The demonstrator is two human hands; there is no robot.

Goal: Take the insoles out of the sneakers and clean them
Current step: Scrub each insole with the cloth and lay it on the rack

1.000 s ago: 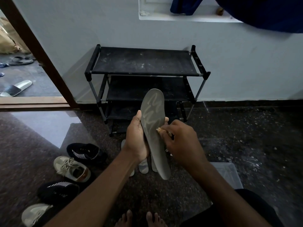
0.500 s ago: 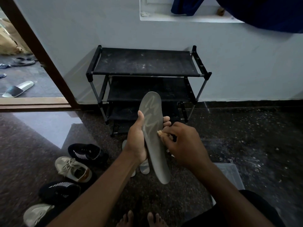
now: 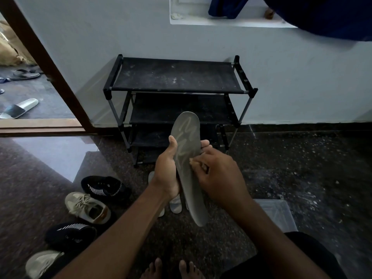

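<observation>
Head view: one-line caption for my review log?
Left hand holds a grey insole upright while the right hand presses a small tan cleaning pad against it; sneakers sit on the floor.

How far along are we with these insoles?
Done: pale insoles lie on the floor. In hand: the left hand grips the grey insole while the right hand presses a tan pad to it. Left: finishing this one; whether the sneakers still hold others is unclear.

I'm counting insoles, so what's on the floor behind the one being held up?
Pale insoles lie on the floor behind the held insole; two rounded ends show. The count is unclear: the left hand and held insole cover the rest.
</observation>
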